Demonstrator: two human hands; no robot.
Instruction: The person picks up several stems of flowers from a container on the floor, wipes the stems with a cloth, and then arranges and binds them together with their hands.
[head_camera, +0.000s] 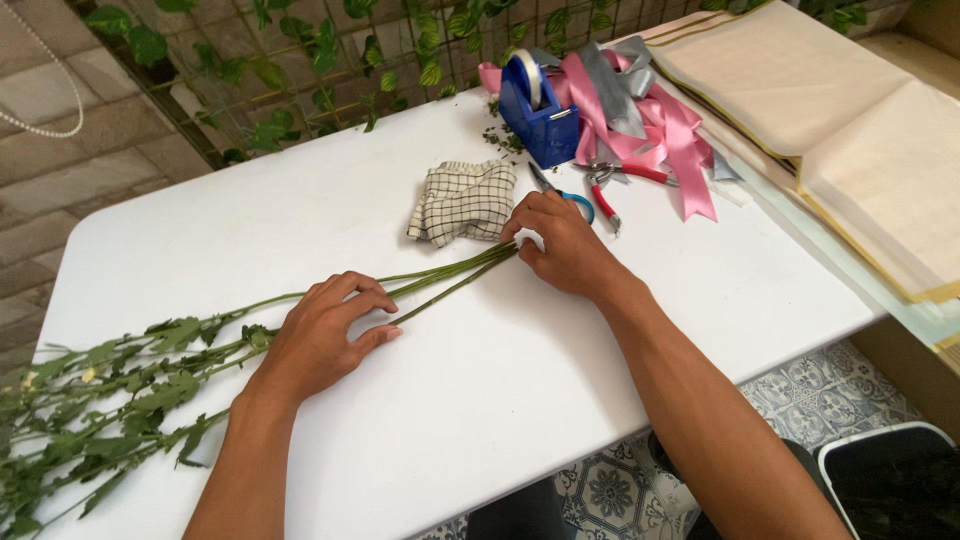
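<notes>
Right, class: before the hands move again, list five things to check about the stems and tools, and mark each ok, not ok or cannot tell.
1. Left hand rests flat on the flower stems: ok.
2. Right hand fingertips are at the cut ends: ok.
3. Cut ends lined up evenly: cannot tell, fingers cover them.
4. Scissors and red-handled pruners lie beyond the right hand: ok.
5. Checked cloth lies apart from the stems: ok.

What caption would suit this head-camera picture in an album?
Two bare hands, left hand and right hand, rest on green flower stems laid across a white table.
</notes>
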